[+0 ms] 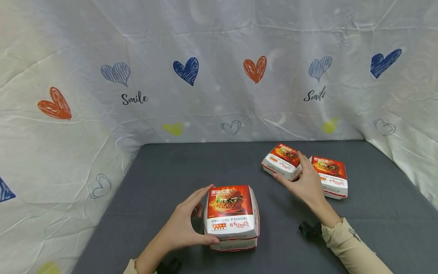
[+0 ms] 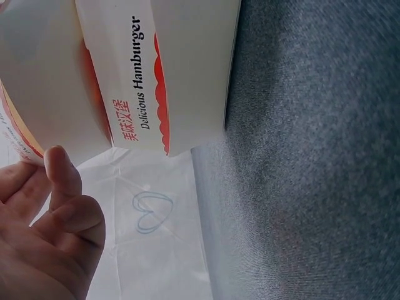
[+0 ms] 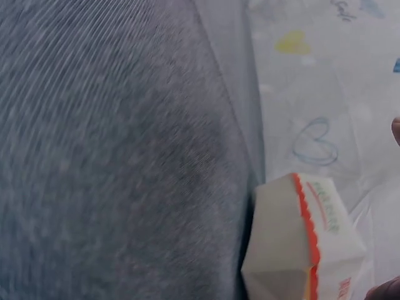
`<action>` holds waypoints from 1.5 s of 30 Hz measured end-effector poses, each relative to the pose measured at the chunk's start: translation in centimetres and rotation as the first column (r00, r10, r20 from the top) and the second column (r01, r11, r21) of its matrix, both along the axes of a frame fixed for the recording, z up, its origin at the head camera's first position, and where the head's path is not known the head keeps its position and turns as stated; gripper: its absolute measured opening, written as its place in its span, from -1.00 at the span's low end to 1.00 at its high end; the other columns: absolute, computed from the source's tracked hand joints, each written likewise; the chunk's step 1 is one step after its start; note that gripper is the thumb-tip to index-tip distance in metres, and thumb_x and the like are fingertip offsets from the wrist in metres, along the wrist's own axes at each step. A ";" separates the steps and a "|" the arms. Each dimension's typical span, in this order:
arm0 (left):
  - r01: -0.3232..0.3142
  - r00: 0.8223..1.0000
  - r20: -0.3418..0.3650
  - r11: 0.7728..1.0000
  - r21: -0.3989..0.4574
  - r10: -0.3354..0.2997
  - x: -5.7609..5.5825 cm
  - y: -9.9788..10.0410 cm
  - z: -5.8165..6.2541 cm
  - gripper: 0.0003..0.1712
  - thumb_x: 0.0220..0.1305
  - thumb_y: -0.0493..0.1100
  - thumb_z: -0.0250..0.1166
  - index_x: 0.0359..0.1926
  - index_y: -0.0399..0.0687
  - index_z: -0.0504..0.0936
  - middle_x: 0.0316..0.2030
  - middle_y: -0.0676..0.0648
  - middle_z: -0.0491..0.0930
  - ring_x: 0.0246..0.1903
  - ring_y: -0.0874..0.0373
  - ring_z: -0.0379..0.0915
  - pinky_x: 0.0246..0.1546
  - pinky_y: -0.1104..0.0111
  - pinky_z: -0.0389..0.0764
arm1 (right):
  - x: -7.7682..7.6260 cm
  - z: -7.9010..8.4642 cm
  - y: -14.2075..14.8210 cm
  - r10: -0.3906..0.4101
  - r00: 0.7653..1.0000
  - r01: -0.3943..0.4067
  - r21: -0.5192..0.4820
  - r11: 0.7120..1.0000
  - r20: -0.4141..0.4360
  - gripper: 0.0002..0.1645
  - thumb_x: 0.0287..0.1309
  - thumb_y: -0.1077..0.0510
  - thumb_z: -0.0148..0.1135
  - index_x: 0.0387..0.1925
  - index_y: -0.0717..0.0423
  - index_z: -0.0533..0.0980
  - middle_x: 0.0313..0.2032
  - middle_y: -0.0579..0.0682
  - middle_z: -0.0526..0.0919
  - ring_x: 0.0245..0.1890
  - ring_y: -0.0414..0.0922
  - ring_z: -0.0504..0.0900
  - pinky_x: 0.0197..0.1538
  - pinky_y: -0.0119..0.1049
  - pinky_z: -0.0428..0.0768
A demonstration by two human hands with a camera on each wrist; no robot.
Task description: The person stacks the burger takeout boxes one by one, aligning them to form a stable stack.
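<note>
In the head view, two burger boxes are stacked near the front middle of the dark table. My left hand (image 1: 183, 220) holds the upper burger box (image 1: 230, 217), thumb at its front and fingers along its left side. Below it, the lower burger box (image 2: 194, 69) rests on the cloth, a strip of its red top showing. Farther back to the right, my right hand (image 1: 306, 184) spans widely about another burger box (image 1: 280, 161). Its thumb is by the front edge and its fingers by the right rear corner; in the right wrist view the thumb is apart from that box (image 3: 284, 244).
A further burger box (image 1: 332, 177) sits just right of my right hand, partly covered by it. Dark cloth covers the table (image 1: 178, 163). A pale curtain (image 1: 219, 95) printed with hearts and "Smile" hangs behind and along the sides.
</note>
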State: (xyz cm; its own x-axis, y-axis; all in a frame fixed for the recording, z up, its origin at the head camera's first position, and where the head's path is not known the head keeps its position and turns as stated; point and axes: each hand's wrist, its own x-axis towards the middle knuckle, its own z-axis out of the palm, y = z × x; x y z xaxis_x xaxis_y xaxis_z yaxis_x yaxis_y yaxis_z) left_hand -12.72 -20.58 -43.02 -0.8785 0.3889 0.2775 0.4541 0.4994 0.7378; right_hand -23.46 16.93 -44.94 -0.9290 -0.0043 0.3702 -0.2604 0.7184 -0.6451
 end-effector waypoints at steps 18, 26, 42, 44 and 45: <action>0.008 1.000 -0.002 1.000 0.004 -0.008 0.0 0.1 0.0 0.39 -0.17 0.11 0.80 0.66 0.28 0.21 0.26 0.01 0.42 -0.39 0.17 0.35 -0.43 0.39 0.42 | -1.1 -1.6 1.5 -0.056 0.998 0.056 0.057 0.997 0.000 0.36 0.05 -0.30 0.57 0.61 0.34 0.15 0.54 0.39 0.25 0.51 0.40 0.28 0.38 0.39 0.33; 0.015 1.000 -0.005 1.000 0.003 -0.014 -0.1 0.0 -0.1 0.39 -0.17 0.11 0.79 0.67 0.27 0.20 0.27 0.00 0.42 -0.40 0.19 0.35 -0.44 0.40 0.41 | -1.6 -1.8 2.2 -0.069 0.997 0.068 0.041 0.997 0.022 0.34 0.08 -0.27 0.55 0.61 0.37 0.13 0.55 0.41 0.22 0.49 0.42 0.28 0.37 0.39 0.36; 0.031 1.000 0.003 0.999 0.012 -0.031 -0.1 0.0 -0.1 0.40 -0.15 0.10 0.79 0.68 0.28 0.18 0.27 0.00 0.41 -0.44 0.24 0.32 -0.47 0.42 0.38 | -2.5 -2.1 2.1 -0.048 0.990 0.049 -0.002 0.999 0.131 0.50 0.07 -0.34 0.53 0.66 0.38 -0.07 0.60 0.43 0.07 0.56 0.43 0.14 0.46 0.36 0.24; 0.029 1.000 0.004 0.999 0.014 -0.029 -0.1 0.0 -0.1 0.40 -0.15 0.09 0.79 0.67 0.28 0.18 0.27 0.00 0.41 -0.44 0.24 0.32 -0.47 0.42 0.37 | -2.6 -2.2 2.1 -0.047 0.990 0.048 -0.004 0.999 0.134 0.49 0.07 -0.33 0.53 0.66 0.38 -0.06 0.60 0.43 0.07 0.56 0.43 0.14 0.46 0.36 0.23; 0.027 1.000 0.004 1.000 0.015 -0.027 -0.1 0.0 -0.1 0.40 -0.15 0.09 0.79 0.67 0.28 0.18 0.27 0.00 0.41 -0.44 0.24 0.32 -0.48 0.42 0.37 | -2.7 -2.2 2.1 -0.046 0.990 0.047 -0.003 0.999 0.136 0.49 0.07 -0.33 0.53 0.66 0.38 -0.06 0.59 0.43 0.08 0.56 0.43 0.14 0.46 0.36 0.23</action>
State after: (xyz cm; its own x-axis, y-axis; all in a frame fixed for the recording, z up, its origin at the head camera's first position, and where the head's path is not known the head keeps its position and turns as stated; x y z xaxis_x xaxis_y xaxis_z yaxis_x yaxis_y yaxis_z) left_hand -12.80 -20.60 -43.13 -0.8689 0.4086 0.2794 0.4640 0.4758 0.7472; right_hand -26.14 19.01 -47.13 -0.9697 0.0421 0.2408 -0.1366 0.7237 -0.6765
